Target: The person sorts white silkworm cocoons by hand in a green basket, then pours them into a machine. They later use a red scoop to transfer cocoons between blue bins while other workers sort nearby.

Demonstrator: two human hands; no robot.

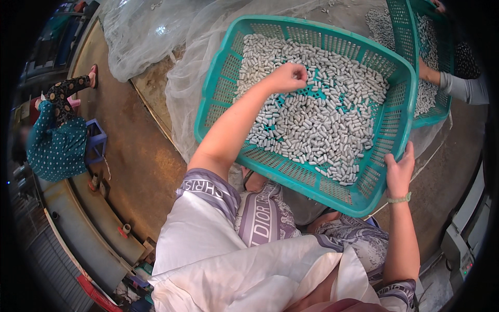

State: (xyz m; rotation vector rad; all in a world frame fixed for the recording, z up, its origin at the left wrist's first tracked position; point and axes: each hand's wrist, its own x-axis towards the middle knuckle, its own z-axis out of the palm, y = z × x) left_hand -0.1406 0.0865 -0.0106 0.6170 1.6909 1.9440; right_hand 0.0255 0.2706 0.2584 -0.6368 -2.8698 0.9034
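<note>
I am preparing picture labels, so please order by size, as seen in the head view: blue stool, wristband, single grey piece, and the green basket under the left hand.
1. Green basket
2. Blue stool, farther off
3. Wristband
4. Single grey piece

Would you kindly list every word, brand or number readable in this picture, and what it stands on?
Left sleeve band: pale capitals, readable, wording withheld.
Purple band on thigh: pale capitals, readable, wording withheld.
Right sleeve band: lettering partly hidden.
Grey pellets: any marking too small to read.
</note>
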